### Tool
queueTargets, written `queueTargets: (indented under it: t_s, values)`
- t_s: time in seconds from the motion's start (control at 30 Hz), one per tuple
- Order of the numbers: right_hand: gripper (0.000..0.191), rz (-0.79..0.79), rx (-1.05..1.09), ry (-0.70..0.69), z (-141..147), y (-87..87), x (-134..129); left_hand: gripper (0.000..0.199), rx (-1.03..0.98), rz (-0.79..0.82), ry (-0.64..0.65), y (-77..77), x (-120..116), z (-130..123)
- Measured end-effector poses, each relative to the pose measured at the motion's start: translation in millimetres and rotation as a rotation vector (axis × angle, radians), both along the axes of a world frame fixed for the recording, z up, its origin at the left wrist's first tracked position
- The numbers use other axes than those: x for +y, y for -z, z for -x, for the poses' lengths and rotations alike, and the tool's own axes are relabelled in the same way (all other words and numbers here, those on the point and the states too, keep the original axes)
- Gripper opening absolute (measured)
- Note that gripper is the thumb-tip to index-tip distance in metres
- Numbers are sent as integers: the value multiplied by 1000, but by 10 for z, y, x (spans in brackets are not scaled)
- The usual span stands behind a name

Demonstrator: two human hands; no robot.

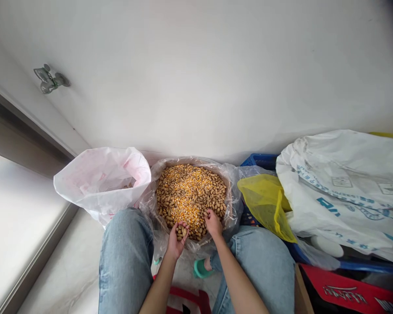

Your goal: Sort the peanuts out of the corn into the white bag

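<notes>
A wide basin lined with a clear plastic bag (pixel 231 209) sits between my knees. It holds a heap of yellow corn kernels mixed with peanuts in their shells (pixel 190 198). My left hand (pixel 177 240) is cupped at the near edge of the heap, shut on a few peanuts in the shell. My right hand (pixel 213 222) rests on the heap's near right side, its fingers curled down among the peanuts. Those fingertips are hidden, so I cannot tell whether they hold anything.
A white plastic bag (pixel 101 181) stands open left of the basin. To the right lie a yellow plastic bag (pixel 265 205), a blue crate (pixel 260 160) and a large white printed sack (pixel 343 187). My jeans-clad knees (pixel 124 261) flank the basin, with a white wall behind.
</notes>
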State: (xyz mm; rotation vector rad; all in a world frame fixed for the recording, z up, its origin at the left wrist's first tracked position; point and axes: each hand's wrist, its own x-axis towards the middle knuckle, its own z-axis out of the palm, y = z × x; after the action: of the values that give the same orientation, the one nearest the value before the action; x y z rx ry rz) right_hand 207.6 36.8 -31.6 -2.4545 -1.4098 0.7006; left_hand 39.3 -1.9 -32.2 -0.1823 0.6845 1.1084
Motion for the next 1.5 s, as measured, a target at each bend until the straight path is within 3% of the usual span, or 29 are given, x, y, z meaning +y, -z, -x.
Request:
queueTargets:
  t_s: [0.43,0.53,0.63,0.73,0.83,0.9,1.0,1.1,1.17,1.33,1.5]
  values:
    - [26,42,-46,-34,20,24,-13,15,-4,-4,5,29,-20,8]
    - [23,-10,-11,11,-1,23,8,15,-4,10,1,22,-17,12]
    - [24,-148,194,26,14,-53,28,15,-5,14,-16,37,-2,11]
    - [27,-207,540,-209,153,-234,-18,13,2,7,-29,42,14,-8]
    - [29,-59,735,-530,368,-413,-115,10,52,57,-59,18,21,-28]
    - [28,-22,794,-602,453,-441,-152,10,80,89,-70,-5,19,-29]
    - [28,-105,791,-379,386,-292,-117,12,43,75,-34,-27,10,-7]
    - [24,-234,520,-40,174,-34,-40,14,5,67,-1,-15,6,18]
    - [26,-207,372,52,66,100,-23,14,5,78,0,9,7,22]
    - [28,-98,178,-96,80,170,-90,15,13,79,5,49,7,9]
    - [21,-78,83,-112,154,136,-116,15,51,75,23,16,4,4]
